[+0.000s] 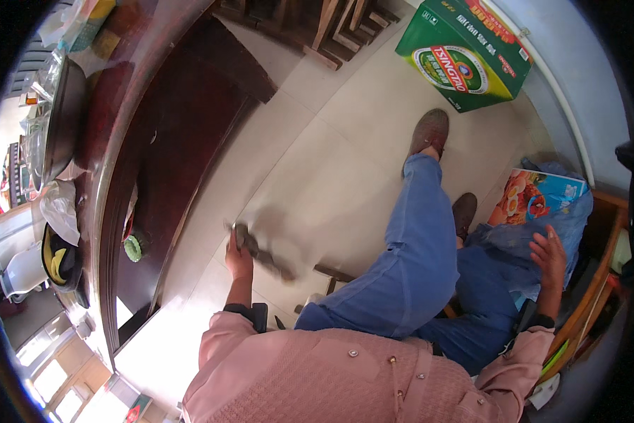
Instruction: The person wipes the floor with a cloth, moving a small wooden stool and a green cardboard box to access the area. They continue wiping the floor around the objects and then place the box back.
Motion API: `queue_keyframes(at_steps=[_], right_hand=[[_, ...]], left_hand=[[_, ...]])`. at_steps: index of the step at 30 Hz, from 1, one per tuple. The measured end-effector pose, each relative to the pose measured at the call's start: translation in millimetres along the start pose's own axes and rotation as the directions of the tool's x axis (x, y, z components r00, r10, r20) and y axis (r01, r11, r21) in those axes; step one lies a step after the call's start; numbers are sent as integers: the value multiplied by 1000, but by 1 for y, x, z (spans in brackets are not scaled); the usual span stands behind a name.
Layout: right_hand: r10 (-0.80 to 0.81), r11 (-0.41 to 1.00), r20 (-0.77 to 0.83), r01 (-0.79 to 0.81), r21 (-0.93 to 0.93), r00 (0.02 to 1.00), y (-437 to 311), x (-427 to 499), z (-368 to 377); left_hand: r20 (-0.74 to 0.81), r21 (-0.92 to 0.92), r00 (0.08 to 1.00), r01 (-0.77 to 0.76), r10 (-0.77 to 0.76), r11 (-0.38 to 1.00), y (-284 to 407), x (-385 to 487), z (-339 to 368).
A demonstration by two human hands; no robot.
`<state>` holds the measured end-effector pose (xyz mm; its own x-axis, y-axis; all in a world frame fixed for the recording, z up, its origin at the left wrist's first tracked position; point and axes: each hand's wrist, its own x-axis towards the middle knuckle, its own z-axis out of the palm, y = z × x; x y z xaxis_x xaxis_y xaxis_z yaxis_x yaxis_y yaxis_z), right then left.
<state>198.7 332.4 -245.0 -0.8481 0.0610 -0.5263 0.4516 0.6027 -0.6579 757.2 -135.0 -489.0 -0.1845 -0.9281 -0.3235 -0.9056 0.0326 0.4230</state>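
Note:
My left hand point(237, 257) is out to the side over the tiled floor, gripping a blurred greyish-brown object point(264, 254), long and narrow, whose kind I cannot tell. At the right, my right hand point(550, 256) is raised with its fingers apart and nothing in it, near a blue plastic bag point(570, 232). A box or packet with food pictures point(539, 196) lies at that bag. My legs in blue jeans point(422, 222) stretch forward, and brown shoes point(430, 132) rest on the floor.
A green Tsingtao carton point(465, 58) stands by the wall pipe point(565, 111). Wooden stools or frames point(343, 31) are at the top. Along the left runs a dark wooden table point(102, 211) bearing a large basin point(65, 121). A wooden cabinet or drawer point(607, 232) stands at the right.

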Motion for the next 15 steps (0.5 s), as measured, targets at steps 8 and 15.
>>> queue_keyframes(at_steps=[8, 15], right_hand=[[42, 999, -31, -42, -7, 999, 8, 8, -7], [162, 986, -55, -160, 37, 985, 32, 16, -21]], left_hand=[[76, -184, 519, -832, 851, 524, 304, 81, 117], [456, 41, 235, -969, 858, 244, 341, 57, 258]])
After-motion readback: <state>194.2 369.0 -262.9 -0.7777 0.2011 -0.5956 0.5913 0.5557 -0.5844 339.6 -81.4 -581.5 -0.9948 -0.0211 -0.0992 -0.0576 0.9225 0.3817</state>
